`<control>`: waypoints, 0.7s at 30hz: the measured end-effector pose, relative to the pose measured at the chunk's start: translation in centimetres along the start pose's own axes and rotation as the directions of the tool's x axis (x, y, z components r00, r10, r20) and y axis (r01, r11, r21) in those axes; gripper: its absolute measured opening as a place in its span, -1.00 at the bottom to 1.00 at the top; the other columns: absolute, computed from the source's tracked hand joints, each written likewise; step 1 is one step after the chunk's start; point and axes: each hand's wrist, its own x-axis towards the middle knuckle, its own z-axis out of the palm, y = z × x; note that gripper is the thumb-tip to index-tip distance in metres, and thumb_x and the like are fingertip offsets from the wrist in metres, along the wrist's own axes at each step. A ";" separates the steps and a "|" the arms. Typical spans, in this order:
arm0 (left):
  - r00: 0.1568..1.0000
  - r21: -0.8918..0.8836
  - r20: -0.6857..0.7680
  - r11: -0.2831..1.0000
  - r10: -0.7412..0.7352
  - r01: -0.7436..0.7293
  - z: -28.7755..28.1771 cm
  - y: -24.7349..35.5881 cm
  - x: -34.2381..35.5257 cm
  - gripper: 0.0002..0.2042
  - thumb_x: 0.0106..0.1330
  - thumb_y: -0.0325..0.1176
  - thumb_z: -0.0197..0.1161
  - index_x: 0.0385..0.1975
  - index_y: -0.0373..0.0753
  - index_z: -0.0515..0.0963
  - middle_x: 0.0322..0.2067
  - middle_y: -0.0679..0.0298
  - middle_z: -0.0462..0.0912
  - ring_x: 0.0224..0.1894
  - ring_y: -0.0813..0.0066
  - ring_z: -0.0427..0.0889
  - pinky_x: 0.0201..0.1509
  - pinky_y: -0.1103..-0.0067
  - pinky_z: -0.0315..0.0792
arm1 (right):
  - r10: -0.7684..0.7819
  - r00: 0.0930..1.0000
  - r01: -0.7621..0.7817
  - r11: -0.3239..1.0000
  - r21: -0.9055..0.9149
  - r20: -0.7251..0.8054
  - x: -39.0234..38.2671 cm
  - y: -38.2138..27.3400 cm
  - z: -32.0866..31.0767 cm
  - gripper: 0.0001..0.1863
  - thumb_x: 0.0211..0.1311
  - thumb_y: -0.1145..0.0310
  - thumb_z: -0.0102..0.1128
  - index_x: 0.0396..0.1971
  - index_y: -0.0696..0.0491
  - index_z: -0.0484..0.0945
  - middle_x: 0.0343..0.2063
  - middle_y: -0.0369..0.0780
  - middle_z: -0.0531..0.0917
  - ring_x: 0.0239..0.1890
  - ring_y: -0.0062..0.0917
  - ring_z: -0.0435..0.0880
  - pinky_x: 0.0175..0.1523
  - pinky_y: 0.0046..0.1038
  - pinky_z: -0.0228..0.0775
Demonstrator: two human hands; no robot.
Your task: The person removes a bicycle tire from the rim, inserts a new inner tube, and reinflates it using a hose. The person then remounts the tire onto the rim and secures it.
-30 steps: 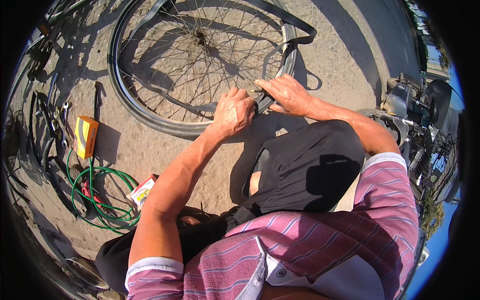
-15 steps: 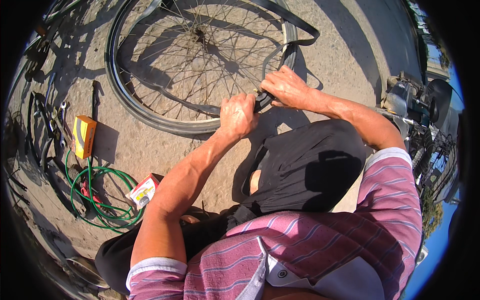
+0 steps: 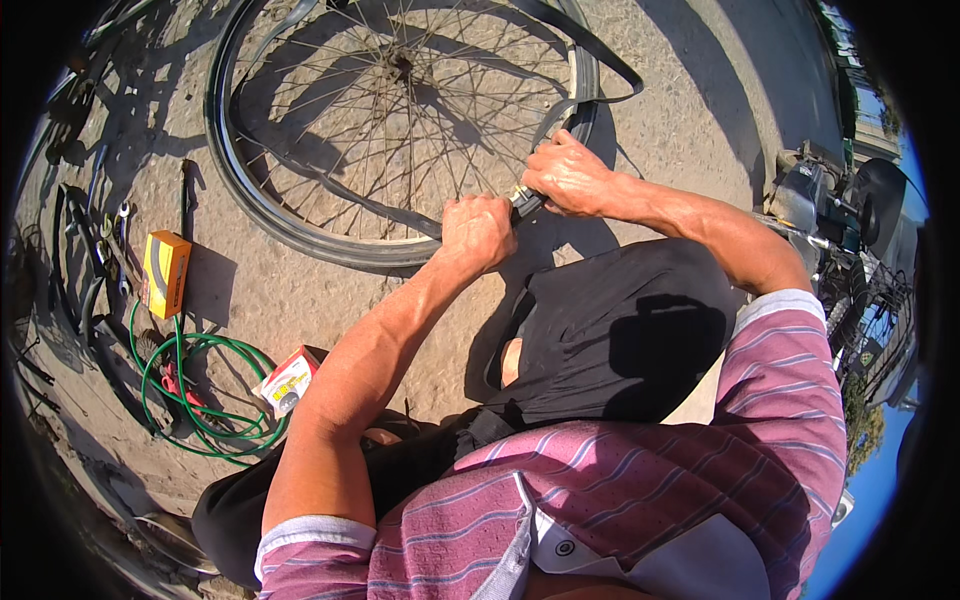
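Observation:
A spoked bicycle wheel (image 3: 402,67) lies on the ground in front of me, its black tyre (image 3: 330,252) around the rim. A slack black inner tube (image 3: 603,56) runs loosely over the spokes and loops past the wheel's right side. My left hand (image 3: 479,231) is closed around the tyre at the near right edge, where one stretch of tube runs in under it. Just right of it, my right hand (image 3: 568,176) grips the same edge, with the tube rising beyond it. A small bright piece shows between the hands. My fingertips are mostly hidden.
On the left stand a yellow-orange box (image 3: 165,272), a coiled green hose (image 3: 215,345) and a red-and-white box (image 3: 290,382). Wrenches (image 3: 123,215) and other tools lie farther left. My bent knee (image 3: 630,330) is close below my hands. A parked motorbike (image 3: 820,210) is at right.
The wheel has shifted slightly left. By my right hand the tube's loop has changed shape and lies nearer the rim. More of the bright piece shows between my hands, which keep their grip.

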 end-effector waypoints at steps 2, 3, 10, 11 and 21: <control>1.000 0.019 0.004 1.000 0.005 -0.005 0.2 -0.1 -0.1 -0.68 0.20 -0.14 0.45 -0.16 -0.21 0.76 -0.15 0.01 0.79 0.00 -0.03 0.76 0.09 0.13 0.57 | -0.027 0.998 0.025 0.999 -0.023 -0.061 -0.3 -0.3 0.1 -0.65 -0.14 0.28 0.63 -0.36 -0.02 0.62 -0.31 -0.25 0.56 -0.12 -0.32 0.60 0.02 -0.21 0.28; 1.000 0.027 0.006 1.000 0.007 -0.007 0.3 -0.3 -0.1 -0.67 0.21 -0.12 0.45 -0.15 -0.22 0.76 -0.15 0.01 0.79 0.01 -0.03 0.76 0.09 0.13 0.57 | -0.041 0.995 0.038 0.999 -0.035 -0.091 -0.5 -0.4 0.1 -0.65 -0.14 0.28 0.62 -0.35 -0.02 0.63 -0.31 -0.25 0.56 -0.12 -0.32 0.60 0.02 -0.22 0.28; 0.998 -0.099 0.009 0.993 0.064 -0.063 -0.3 -1.4 -0.6 -0.69 0.38 -0.11 0.35 -0.12 -0.23 0.72 -0.16 -0.01 0.77 -0.03 -0.09 0.74 0.04 0.11 0.57 | -0.030 0.989 0.024 0.999 -0.046 -0.142 -1.1 -0.6 1.0 -0.64 -0.16 0.32 0.61 -0.33 -0.04 0.62 -0.30 -0.28 0.53 -0.11 -0.36 0.59 0.00 -0.24 0.27; 0.998 -0.154 -0.004 0.986 0.067 -0.067 -0.2 -1.6 -0.6 -0.71 0.41 -0.14 0.31 -0.12 -0.23 0.71 -0.17 -0.02 0.76 -0.05 -0.11 0.74 0.02 0.10 0.57 | -0.033 0.988 0.027 0.999 -0.039 -0.153 -1.1 -0.4 1.2 -0.61 -0.17 0.32 0.62 -0.30 -0.04 0.62 -0.30 -0.28 0.53 -0.11 -0.36 0.59 0.01 -0.24 0.27; 0.968 -0.083 -0.178 0.977 0.178 -0.194 0.8 -3.3 -0.9 -0.83 0.46 -0.35 0.13 -0.22 -0.23 0.66 -0.24 -0.04 0.74 -0.12 -0.15 0.73 -0.03 0.06 0.58 | 0.023 0.978 -0.032 0.999 -0.041 -0.205 -2.1 -0.6 1.3 -0.42 -0.13 0.33 0.64 -0.05 -0.07 0.55 -0.27 -0.27 0.55 -0.12 -0.33 0.62 0.02 -0.20 0.28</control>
